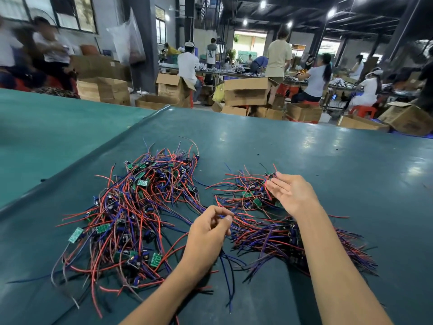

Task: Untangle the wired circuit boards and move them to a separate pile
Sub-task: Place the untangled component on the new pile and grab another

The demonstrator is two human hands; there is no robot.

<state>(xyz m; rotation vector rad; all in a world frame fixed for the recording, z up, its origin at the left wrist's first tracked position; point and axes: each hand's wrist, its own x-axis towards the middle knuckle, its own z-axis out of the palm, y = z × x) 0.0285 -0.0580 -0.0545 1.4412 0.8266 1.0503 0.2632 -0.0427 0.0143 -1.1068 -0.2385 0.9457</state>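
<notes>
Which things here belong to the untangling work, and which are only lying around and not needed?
Belongs to the job: large tangled pile of wired boards; smaller pile beside it; straightened bundle under the right forearm; left hand pinching wires; right hand, open, at the smaller pile.
Just lying about: cardboard boxes; red stools, all beyond the table.

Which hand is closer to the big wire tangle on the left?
Left. The left hand pinches wires at the big tangle's right edge; the right hand is farther right, over the smaller pile.
</notes>
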